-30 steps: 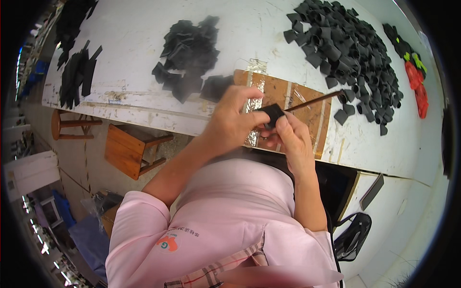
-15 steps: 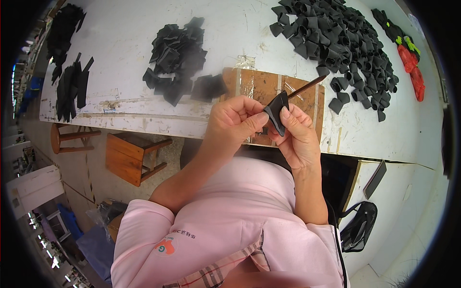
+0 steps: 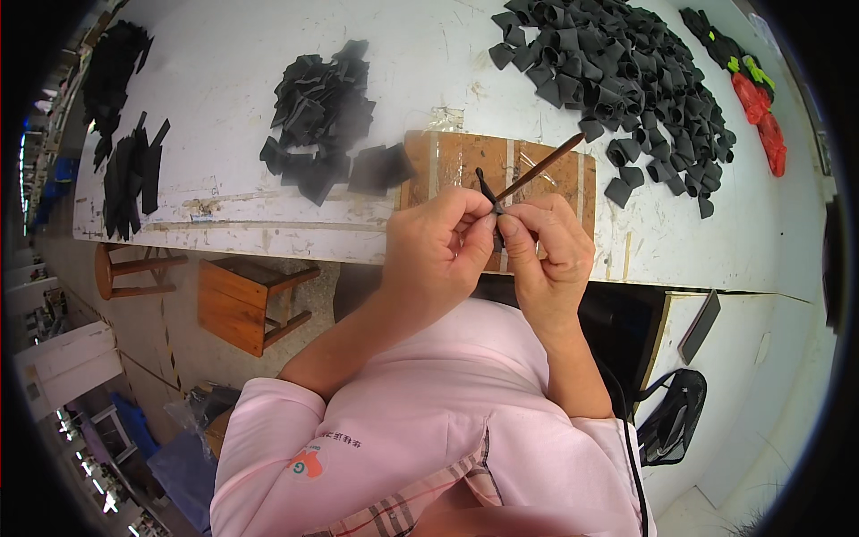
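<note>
My left hand and my right hand meet over a brown board. Both are closed, pinching a small black fabric piece between thumbs and fingers. The piece is seen nearly edge-on, its upper end sticking up above the fingertips. A thin dark brown stick slants up and to the right from my right fingers; its lower end is hidden there. Left of the board lies a pile of flat black pieces, with a few loose ones at its near side.
Many curled black pieces are heaped at the far right, beside red plastic. Black strips lie at the table's left end. The brown board sits at the near edge. Wooden stools stand below left; a black bag is below right.
The black piece has turned from showing its broad face to nearly edge-on. My fingertips have drawn closer together on it, and the stick's tip has shifted slightly left.
</note>
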Available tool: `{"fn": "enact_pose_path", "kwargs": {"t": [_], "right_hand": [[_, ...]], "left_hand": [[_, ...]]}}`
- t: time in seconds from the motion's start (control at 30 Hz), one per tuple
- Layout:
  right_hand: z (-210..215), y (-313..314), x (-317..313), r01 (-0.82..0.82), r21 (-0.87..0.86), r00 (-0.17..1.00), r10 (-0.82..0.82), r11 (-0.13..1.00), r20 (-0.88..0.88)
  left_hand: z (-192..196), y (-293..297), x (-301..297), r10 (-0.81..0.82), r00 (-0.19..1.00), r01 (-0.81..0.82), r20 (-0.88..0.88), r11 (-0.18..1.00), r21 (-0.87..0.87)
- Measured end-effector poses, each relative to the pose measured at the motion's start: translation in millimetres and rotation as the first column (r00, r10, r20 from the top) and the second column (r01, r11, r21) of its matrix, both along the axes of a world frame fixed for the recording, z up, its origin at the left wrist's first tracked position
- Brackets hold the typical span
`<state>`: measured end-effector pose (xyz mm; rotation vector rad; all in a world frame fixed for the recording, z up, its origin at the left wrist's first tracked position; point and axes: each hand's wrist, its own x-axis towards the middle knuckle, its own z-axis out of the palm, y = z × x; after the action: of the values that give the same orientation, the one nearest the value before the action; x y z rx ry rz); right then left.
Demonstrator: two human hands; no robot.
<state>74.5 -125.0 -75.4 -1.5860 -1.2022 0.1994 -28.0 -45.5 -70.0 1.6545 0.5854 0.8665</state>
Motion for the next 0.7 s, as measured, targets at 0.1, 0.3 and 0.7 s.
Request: {"fn": "enact_pose_path", "kwargs": {"t": [0.1, 0.3, 0.7], "right_hand": [[-0.3, 5.5, -4.1, 0.083, 0.005, 0.977, -0.082, 0.997, 0.195], [-4.5, 8.4, 2.5, 0.211, 0.009, 0.957, -0.209, 0.977, 0.201], [5.3, 0.2, 20.5, -0.196, 0.316, -0.101, 0.301, 0.928, -0.948]], "left_hand": [[-8.4, -2.4, 4.8, 0.186, 0.98, -0.148, -0.069, 0.917, 0.371], [12.3, 9.2, 7.5, 0.011, 0.99, 0.085, 0.14, 0.747, -0.66], [3.9, -4.4, 19.5, 0.101, 0.995, -0.096, 0.005, 0.965, -0.243]]}}
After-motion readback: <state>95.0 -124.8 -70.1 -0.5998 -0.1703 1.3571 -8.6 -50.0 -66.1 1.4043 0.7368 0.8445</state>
